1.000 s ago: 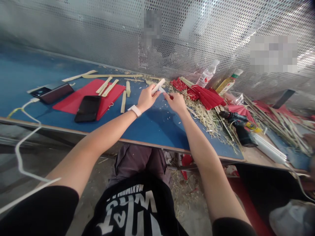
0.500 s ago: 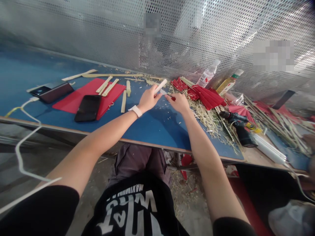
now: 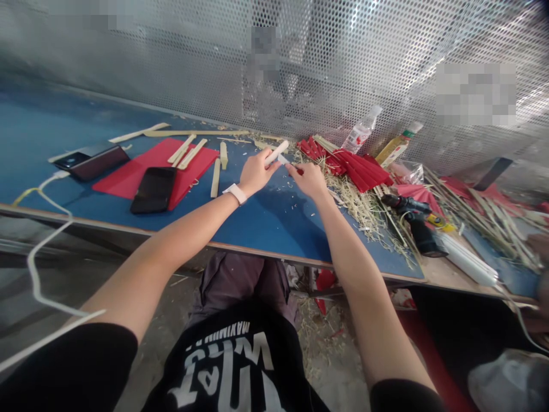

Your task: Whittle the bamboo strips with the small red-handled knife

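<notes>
My left hand (image 3: 256, 171) is closed around a pale bamboo strip (image 3: 277, 152), whose free end points up toward the perforated panel. In my right hand (image 3: 309, 178) is a small knife (image 3: 283, 159); its light blade reaches left to the strip near my left thumb. The fingers hide most of the knife's handle. Fine shavings (image 3: 294, 200) lie on the blue tabletop (image 3: 274, 229) under both hands. Just left of my left hand, short bamboo pieces (image 3: 215, 178) rest on the table.
Left are a red sheet (image 3: 120, 177) with bamboo strips (image 3: 192, 153) and a phone (image 3: 153, 190), and another phone-like device (image 3: 98, 160). On the right are red folded fans (image 3: 362, 169), a shavings heap (image 3: 364, 209), two bottles (image 3: 361, 131), and a power drill (image 3: 418, 223). A perforated metal panel (image 3: 193, 68) stands behind.
The bamboo strip and my left hand have shifted slightly left and down. My right hand has moved slightly left, with the knife blade still by the strip.
</notes>
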A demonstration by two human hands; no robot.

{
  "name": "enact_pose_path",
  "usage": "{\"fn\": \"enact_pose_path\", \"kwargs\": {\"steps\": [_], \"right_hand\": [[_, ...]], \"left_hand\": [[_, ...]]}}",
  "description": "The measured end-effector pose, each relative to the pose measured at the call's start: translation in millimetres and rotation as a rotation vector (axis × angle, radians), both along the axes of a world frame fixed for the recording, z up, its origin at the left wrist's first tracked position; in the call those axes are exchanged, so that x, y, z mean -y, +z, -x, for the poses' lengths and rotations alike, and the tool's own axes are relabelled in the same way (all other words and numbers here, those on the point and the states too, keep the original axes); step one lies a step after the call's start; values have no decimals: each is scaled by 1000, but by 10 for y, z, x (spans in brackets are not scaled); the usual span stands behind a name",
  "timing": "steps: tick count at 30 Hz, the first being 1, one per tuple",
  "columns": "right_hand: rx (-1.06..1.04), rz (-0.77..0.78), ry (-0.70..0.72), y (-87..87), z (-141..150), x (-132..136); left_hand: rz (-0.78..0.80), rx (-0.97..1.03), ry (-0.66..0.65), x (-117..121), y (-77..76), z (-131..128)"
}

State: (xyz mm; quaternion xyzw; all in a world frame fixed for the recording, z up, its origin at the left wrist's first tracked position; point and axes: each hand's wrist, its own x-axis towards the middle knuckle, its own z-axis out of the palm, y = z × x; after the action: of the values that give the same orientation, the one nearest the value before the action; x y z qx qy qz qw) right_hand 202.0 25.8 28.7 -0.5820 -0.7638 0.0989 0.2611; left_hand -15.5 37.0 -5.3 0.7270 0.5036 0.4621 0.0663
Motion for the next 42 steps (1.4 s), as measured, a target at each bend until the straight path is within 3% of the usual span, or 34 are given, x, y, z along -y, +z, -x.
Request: {"fn": "enact_pose_path", "kwargs": {"steps": [19, 30, 42], "right_hand": [[17, -61, -11, 20, 42, 22], [73, -87, -17, -32, -50, -34], [76, -66, 23, -21, -28, -16]], "left_hand": [[-82, 38, 89, -28, -18, 14], [-2, 13, -37, -11, 34, 10], [-5, -50, -26, -38, -6, -12]]}}
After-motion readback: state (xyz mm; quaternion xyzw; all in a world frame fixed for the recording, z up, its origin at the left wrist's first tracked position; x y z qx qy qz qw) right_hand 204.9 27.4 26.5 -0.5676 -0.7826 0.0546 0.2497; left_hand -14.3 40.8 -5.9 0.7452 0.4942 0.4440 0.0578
